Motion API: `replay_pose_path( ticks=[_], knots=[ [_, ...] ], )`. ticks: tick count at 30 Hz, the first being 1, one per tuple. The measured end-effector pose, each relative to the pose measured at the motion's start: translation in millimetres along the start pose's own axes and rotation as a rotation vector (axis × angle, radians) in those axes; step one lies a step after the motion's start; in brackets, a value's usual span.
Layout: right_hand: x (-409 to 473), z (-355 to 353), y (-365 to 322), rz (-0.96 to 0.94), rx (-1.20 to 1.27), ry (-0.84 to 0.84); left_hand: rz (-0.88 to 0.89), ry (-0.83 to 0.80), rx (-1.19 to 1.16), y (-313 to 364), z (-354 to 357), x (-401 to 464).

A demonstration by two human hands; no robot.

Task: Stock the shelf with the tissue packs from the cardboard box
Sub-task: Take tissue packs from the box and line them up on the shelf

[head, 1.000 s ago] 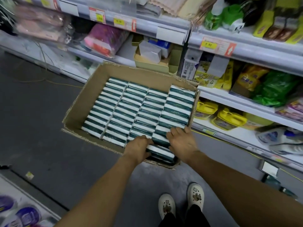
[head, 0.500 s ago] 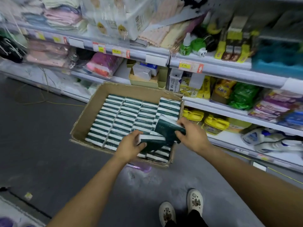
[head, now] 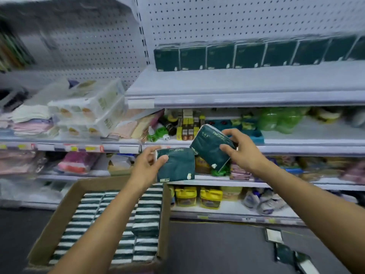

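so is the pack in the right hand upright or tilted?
Tilted. The right hand grips its tissue pack with the top leaning left, while the left hand's pack sits roughly square.

One head-worn view looks forward and slightly down, close to the shelf point(head: 245, 84) and cardboard box point(head: 59, 220)

Both forearms are seen bare to the frame edge; the left hand point(head: 147, 167) and right hand point(head: 244, 151) are ungloved.

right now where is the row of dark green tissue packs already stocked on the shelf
In the head view, the row of dark green tissue packs stands upright on the top white metal shelf, upper right, against the white pegboard back panel.
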State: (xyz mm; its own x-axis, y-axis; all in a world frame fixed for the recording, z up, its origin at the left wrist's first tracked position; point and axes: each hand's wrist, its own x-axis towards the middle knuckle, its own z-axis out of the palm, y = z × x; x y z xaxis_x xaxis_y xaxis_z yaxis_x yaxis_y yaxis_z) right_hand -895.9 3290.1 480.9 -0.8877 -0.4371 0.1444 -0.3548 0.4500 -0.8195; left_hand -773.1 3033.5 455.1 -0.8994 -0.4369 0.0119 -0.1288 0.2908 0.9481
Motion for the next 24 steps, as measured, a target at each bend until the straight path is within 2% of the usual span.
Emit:
replay_pose_path(
  ticks=[11, 19, 24],
  knots=[
    [32, -231, 40, -0.096, -0.008, 0.295, 0.291, -0.051, -0.033, 156, 179, 55],
    [66, -361, 94, -0.101, -0.159, 0.446, 0.308, -0.059, -0.13, 234, 286, 96],
    [85, -407, 136, -0.051, -0.246, 0.47, 0.345, -0.07, -0.075, 263, 326, 119]
  ],
)
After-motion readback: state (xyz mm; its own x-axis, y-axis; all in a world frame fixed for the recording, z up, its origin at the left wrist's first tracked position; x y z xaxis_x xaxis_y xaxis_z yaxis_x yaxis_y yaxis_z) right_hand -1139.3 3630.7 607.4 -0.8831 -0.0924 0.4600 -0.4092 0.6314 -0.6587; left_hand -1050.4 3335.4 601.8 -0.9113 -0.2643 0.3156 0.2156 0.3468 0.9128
